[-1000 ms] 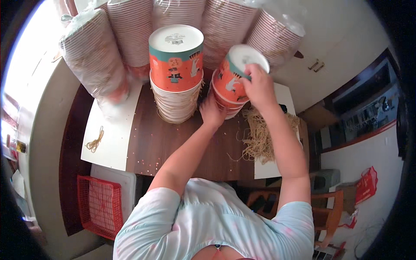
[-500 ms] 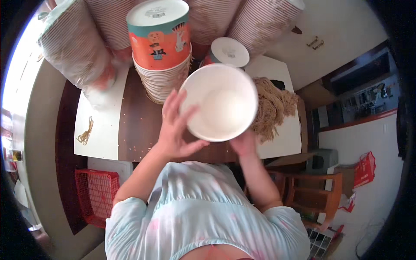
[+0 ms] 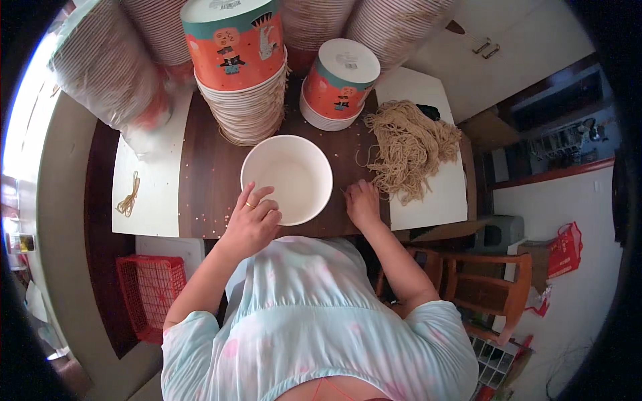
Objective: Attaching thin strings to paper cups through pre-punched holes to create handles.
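Home workroom: stacked paper bowls (image 3: 244,100)

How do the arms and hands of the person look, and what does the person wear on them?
Both forearms are bare down to the hands. Short, loose sleeves of a pale mint top with faint pink blotches end above the elbows. The left hand has a thin gold-coloured ring on one finger. The right hand shows no ring, watch or glove.

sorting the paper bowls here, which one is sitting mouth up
The plain white bowl under the left hand is mouth up. The tall stack and the short stack stand upside down, bases up.
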{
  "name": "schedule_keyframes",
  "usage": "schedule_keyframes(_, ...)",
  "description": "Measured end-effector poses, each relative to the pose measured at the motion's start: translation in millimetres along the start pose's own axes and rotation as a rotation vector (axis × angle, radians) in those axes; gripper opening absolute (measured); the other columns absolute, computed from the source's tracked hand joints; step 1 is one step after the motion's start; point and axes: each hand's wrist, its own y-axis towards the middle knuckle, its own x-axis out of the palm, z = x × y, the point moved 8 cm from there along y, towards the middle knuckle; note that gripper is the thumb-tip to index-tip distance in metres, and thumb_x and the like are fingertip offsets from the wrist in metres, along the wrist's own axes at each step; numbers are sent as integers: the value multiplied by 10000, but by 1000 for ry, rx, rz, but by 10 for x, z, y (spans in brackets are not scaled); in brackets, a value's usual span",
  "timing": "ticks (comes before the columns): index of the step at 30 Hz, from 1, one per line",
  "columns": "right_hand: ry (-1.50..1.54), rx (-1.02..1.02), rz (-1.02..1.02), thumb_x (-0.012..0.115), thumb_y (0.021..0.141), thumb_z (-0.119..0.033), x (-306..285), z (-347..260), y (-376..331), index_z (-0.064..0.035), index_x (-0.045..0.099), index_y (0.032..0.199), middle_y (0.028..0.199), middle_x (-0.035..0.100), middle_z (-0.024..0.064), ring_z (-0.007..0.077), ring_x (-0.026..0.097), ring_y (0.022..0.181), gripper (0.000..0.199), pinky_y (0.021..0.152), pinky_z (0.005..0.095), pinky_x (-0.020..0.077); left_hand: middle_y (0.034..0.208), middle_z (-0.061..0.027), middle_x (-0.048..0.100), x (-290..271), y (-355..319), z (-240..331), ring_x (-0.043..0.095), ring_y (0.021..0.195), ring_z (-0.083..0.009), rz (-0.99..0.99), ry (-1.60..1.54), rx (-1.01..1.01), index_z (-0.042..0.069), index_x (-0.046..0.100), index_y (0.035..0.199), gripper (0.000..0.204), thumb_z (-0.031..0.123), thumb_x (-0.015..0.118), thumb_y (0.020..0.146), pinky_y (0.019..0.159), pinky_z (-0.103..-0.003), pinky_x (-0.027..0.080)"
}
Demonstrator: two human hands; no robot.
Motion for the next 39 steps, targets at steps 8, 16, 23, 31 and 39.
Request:
schedule_keyframes(8,436,-403,240,654,732,-19,-1106,-908,-265,-53,520,905,934,547,117,326,533,884,221,793,431,416,869,-100,621,-292,122,241,607,763,-251,173,-597,-424,27,646,972,234,114,712,765,722,-363,475)
schedule_keyframes(16,557,-666,199,677,736,-9,-1360,-1373,-393,-50,500,917,1002,582,135,306,585,922,257,835,452,464,784,-110,620,-203,312,353,610,681,-206,-55,-831,-551,12,669,910,132,113,673,825,613,-304,483)
schedule_keyframes(23,647,-533,176,694,788,-95,-1677,-1581,-296,-59,529,1032,1149,555,134,314,516,1146,297,1013,495,353,788,-116,631,-521,210,479,621,700,-221,109,-836,-453,-6,665,881,74,47,645,833,624,-306,492)
schedule_keyframes(31,763,-627,83,712,749,-29,-1635,-1709,-426,-34,589,1023,874,623,111,261,639,773,301,682,358,519,790,-137,650,-646,19,495,638,708,-247,168,-838,-530,-21,665,868,74,40,644,833,639,-318,497)
schedule_keyframes(39,611,-746,202,718,658,23,-1694,-1805,-447,-37,626,895,819,623,76,208,611,648,261,558,308,492,734,-121,612,-634,-51,437,600,652,-238,117,-810,-576,-24,632,800,50,15,658,785,595,-308,466)
